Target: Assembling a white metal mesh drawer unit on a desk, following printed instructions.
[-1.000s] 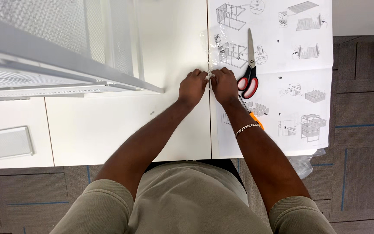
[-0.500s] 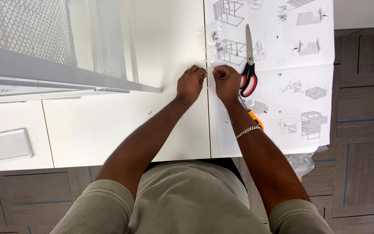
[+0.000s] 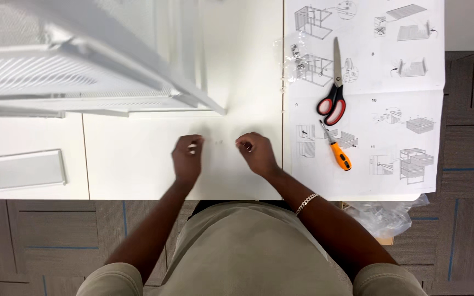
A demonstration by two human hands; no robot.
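Note:
My left hand (image 3: 187, 158) and my right hand (image 3: 257, 153) rest on the white table (image 3: 138, 164), about a hand's width apart. Each has thumb and fingers pinched together, with something tiny and pale at the fingertips. A couple of tiny parts (image 3: 219, 142) lie on the table between the hands. My right wrist wears a chain bracelet (image 3: 306, 203).
A white mesh metal frame (image 3: 83, 77) fills the table's upper left. An instruction sheet (image 3: 390, 77) lies to the right, and on it are red-handled scissors (image 3: 333, 101), an orange-handled screwdriver (image 3: 337, 151) and a clear plastic bag (image 3: 292, 57). A flat white panel (image 3: 26, 170) lies far left. Crumpled plastic (image 3: 390, 216) lies on the floor.
Both hands were pressed together at the sheet's edge near the scissors. They have since moved left and toward me, and separated.

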